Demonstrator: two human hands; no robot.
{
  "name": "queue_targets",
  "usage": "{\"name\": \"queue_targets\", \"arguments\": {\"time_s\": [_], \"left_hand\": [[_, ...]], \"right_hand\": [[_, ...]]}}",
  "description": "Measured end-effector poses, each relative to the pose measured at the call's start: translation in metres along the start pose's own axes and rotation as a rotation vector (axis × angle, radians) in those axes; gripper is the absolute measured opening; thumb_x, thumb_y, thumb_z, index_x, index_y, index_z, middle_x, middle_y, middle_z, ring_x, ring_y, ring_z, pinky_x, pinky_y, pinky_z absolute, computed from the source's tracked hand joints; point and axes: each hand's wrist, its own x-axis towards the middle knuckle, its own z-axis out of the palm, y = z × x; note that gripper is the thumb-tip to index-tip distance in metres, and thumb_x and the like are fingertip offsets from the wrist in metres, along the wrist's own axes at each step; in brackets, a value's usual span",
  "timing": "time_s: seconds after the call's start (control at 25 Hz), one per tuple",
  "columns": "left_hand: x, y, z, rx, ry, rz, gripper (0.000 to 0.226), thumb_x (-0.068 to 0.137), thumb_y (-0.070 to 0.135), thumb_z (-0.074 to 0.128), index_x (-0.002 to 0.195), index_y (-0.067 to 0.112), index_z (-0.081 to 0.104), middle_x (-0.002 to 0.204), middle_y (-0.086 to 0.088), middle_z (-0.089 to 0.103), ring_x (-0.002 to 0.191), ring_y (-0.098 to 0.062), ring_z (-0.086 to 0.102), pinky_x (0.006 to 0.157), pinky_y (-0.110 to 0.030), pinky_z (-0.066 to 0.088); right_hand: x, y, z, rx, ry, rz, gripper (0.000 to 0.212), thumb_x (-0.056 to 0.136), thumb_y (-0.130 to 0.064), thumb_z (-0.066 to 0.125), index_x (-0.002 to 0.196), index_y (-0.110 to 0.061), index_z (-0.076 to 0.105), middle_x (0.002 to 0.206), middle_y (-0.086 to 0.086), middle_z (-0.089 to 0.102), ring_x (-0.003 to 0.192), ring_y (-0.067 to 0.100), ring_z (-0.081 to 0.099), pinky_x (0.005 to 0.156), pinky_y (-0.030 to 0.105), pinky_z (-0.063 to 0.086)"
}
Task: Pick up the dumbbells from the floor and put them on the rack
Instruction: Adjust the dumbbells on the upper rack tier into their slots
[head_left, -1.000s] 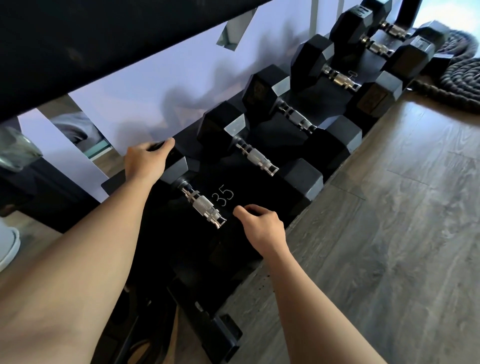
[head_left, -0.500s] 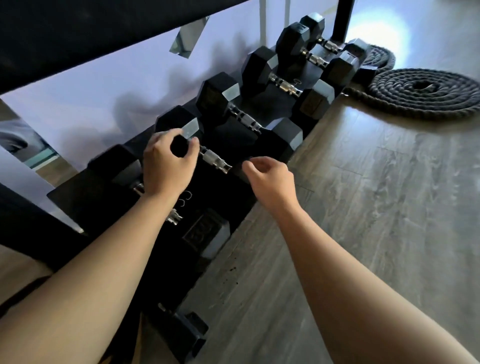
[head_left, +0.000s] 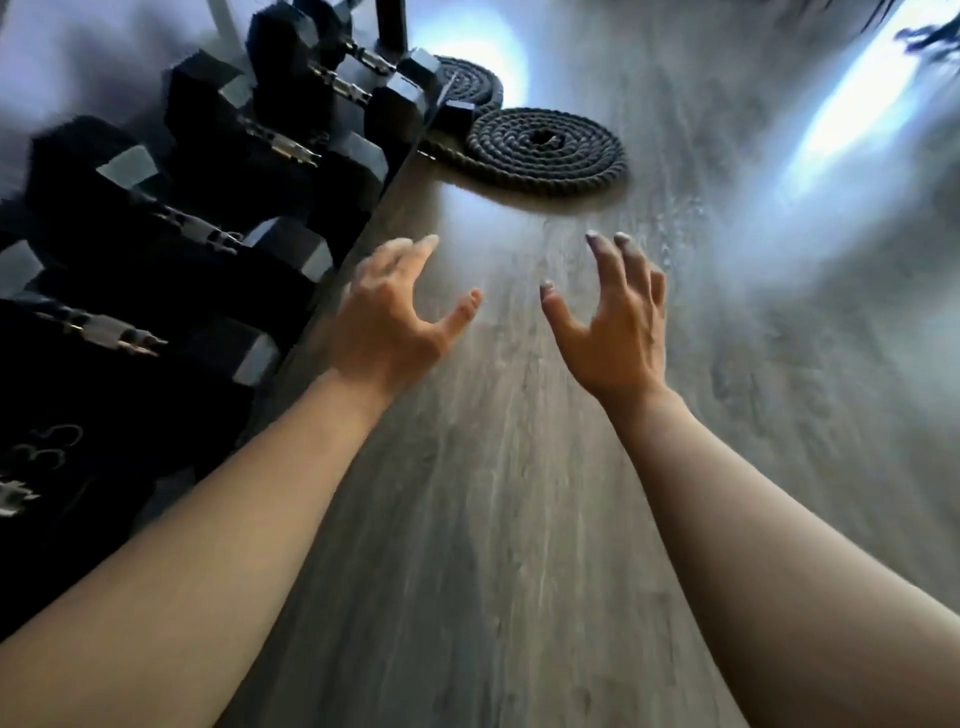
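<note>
Black rubber ends and a shiny metal bar make each of the dumbbells (head_left: 171, 228) look hard and very heavy, so the rough middle bar is the best place to hold one. In the head view about five sit in a row on the rack (head_left: 395, 156); the picture is blurry. Two rope coils (head_left: 545, 145) lie on the floor (head_left: 493, 519), no dumbbell shows there, and the left hand (head_left: 389, 322) and right hand (head_left: 613, 332) each have a loose, empty grip.

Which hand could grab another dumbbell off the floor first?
Neither, really. The left hand and right hand are both open and empty over bare floor, side by side. No dumbbell shows on the floor; the left is only nearer the rack.
</note>
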Motion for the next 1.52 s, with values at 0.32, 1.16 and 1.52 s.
{"name": "queue_targets", "arguments": {"time_s": [0.32, 1.16, 1.52], "left_hand": [[0.107, 0.232, -0.077, -0.058, -0.148, 0.086, 0.079, 0.085, 0.062, 0.055, 0.145, 0.014, 0.043, 0.147, -0.012, 0.046, 0.135, -0.028, 0.039, 0.108, -0.049, 0.035], [0.457, 0.545, -0.501, -0.079, 0.284, 0.146, 0.08, 0.084, 0.076, 0.044, 0.148, 0.029, 0.036, 0.15, -0.003, 0.044, 0.135, -0.023, 0.041, 0.108, -0.045, 0.035], [0.521, 0.353, -0.557, -0.109, 0.525, -0.045, 0.078, 0.083, 0.071, 0.048, 0.139, 0.017, 0.048, 0.128, -0.01, 0.061, 0.112, -0.028, 0.058, 0.094, -0.05, 0.049]], "right_hand": [[0.109, -0.023, -0.233, -0.177, 0.058, -0.027, 0.069, 0.087, -0.052, 0.06, 0.145, -0.017, 0.046, 0.153, 0.017, 0.038, 0.136, 0.04, 0.036, 0.112, 0.052, 0.028], [0.495, -0.345, -0.642, 0.099, 0.38, -0.286, 0.073, 0.087, -0.059, 0.049, 0.15, -0.022, 0.04, 0.156, 0.015, 0.037, 0.142, 0.035, 0.031, 0.116, 0.048, 0.024], [0.575, -0.458, -0.474, 0.329, 0.198, -0.322, 0.067, 0.091, -0.049, 0.059, 0.149, -0.022, 0.04, 0.152, 0.007, 0.043, 0.138, 0.027, 0.033, 0.113, 0.047, 0.03]]}}
